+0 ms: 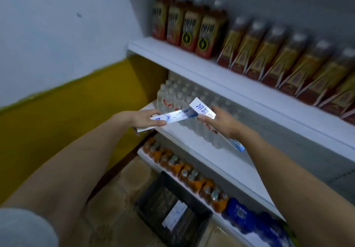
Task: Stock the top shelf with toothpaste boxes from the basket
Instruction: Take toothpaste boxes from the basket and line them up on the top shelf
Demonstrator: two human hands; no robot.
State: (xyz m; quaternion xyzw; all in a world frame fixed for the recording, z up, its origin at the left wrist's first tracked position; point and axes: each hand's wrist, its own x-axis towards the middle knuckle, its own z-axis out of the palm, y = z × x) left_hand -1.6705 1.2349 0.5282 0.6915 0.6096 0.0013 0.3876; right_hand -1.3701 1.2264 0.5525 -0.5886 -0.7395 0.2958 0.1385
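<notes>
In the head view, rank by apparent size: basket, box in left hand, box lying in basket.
1. Basket, largest.
2. Box in the left hand.
3. Box lying in the basket, though it is farther away, so true sizes may match.

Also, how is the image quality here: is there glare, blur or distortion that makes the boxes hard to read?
Head view: glare washes out the middle of the box in the left hand; the right hand's box shows sharper print; the brown bottles are smeared by motion blur; the shelf edges bow from the wide lens; the basket lies dim.
</notes>
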